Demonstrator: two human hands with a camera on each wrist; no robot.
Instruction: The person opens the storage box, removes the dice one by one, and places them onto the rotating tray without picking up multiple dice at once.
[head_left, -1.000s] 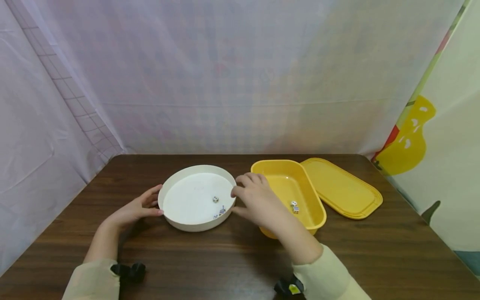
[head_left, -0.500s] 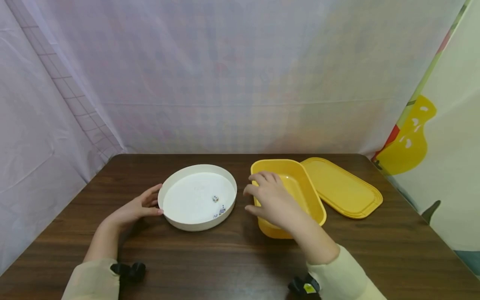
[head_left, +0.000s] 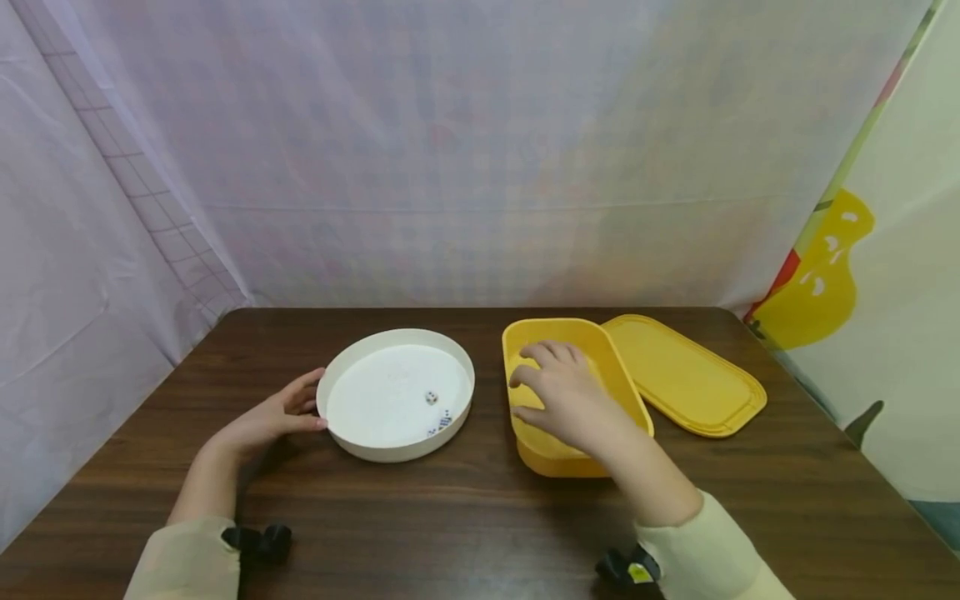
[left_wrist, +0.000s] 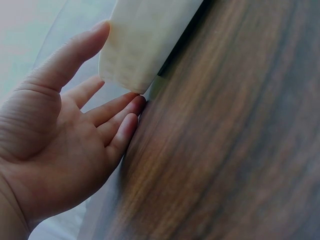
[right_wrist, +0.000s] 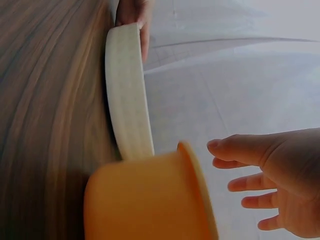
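Observation:
The left hand (head_left: 258,423) rests beside a round white tray (head_left: 337,433), thumb and fingertips touching its left wall. In the left wrist view its fingers are loosely extended along the outer wall. A die (head_left: 431,398) lies on the tray floor, with several more dice (head_left: 443,421) near the lower right rim. Above the yellow box (head_left: 581,467) hovers the right hand (head_left: 566,396), fingers spread and holding nothing. The right wrist view shows that hand (right_wrist: 280,180) apart from the box's rim. The hand and forearm cover part of the box's inside, and no dice show there.
A yellow lid (head_left: 686,379) lies flat right of the box, its left end behind the box's edge. All stands on a dark wooden table (head_left: 375,525). A pale curtain (head_left: 480,167) hangs behind the table, and a printed cloth (head_left: 900,333) hangs at the right.
My right hand has moved right, from the white tray's right rim to above the yellow box, where it now hides the dice seen there earlier. The left hand and tray stay put.

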